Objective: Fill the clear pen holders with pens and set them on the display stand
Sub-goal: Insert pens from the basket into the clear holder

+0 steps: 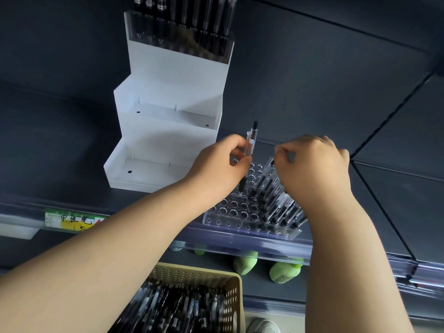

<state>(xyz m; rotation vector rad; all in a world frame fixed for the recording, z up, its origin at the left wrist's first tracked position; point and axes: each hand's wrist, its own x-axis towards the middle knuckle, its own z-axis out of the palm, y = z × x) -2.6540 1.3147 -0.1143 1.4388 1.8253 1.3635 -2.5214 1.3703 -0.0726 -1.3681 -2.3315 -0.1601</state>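
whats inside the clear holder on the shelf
Black pens stand in the right rows of the holder; left holes are bare. The left hand holds a pen tip-down at one. The right hand hides the right rear part.

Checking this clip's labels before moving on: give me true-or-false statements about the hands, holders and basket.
1. The left hand grips a pen at the clear pen holder on the shelf. True.
2. Every hole in that holder is filled. False: its left part has empty holes.
3. The top step of the display stand carries a filled holder. True.
4. The basket is empty. False: it holds loose pens.
5. The right hand hangs idle. False: it pinches a second pen standing in the holder.
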